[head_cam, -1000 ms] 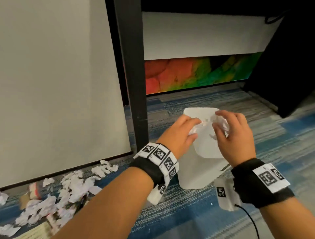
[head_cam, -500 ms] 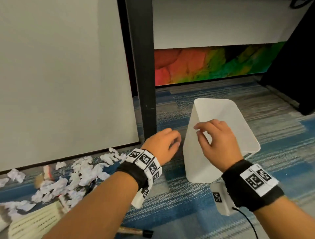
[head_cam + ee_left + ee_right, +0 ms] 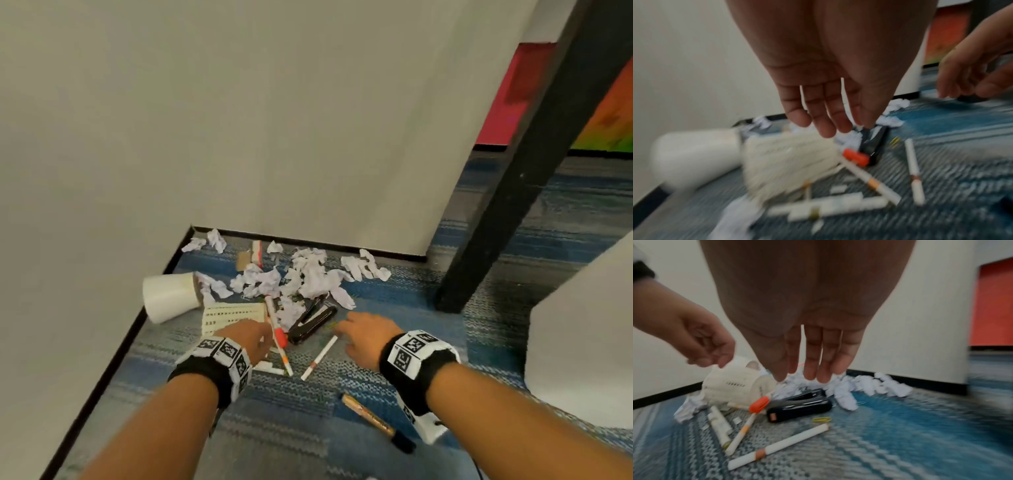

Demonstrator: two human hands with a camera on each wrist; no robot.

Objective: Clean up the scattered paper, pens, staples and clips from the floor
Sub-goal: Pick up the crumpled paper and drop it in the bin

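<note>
While both my hands hang empty over the blue striped carpet (image 3: 394,294), their fingers are spread and relaxed: the left hand (image 3: 248,337) and the right hand (image 3: 366,337) hold nothing. Nearest me, behind the right wrist, lies a tan marker (image 3: 375,421) with a black cap. Between the hands lie a white pen (image 3: 318,358) and an orange-capped pen (image 3: 279,337), the latter just beside my left fingers. Just ahead of the right fingertips sit a yellow paper clip (image 3: 821,419) and a black stapler (image 3: 313,322). A lined sheet (image 3: 233,315) lies ahead of the left hand, a tipped white cup (image 3: 169,296) beyond it. Farther on, crumpled paper (image 3: 308,277) is heaped against the pale wall (image 3: 274,120). A black post (image 3: 507,192) stands far right.
</note>
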